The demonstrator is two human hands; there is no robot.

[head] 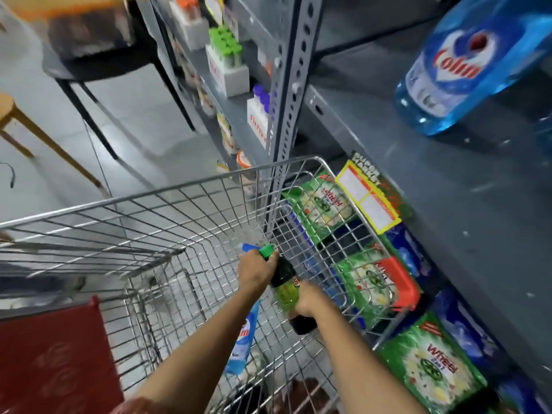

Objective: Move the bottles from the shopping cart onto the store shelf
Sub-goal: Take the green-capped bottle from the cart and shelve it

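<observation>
A dark soda bottle (285, 282) with a green cap and green label lies tilted inside the wire shopping cart (167, 192). My left hand (256, 268) grips its neck just below the cap. My right hand (307, 298) holds its lower body. A blue Colin bottle (243, 342) lies in the cart under my left forearm, its blue cap showing beyond my left hand. Another blue Colin bottle (469, 64) stands on the grey store shelf (448, 180) at the upper right.
Green and blue detergent packs (430, 366) fill the lower shelf right of the cart. A perforated shelf post (294, 85) rises beyond the cart's front. Small boxed bottles (228, 59) line the far shelves. A black table (98, 73) and a wooden stool (18, 121) stand at left.
</observation>
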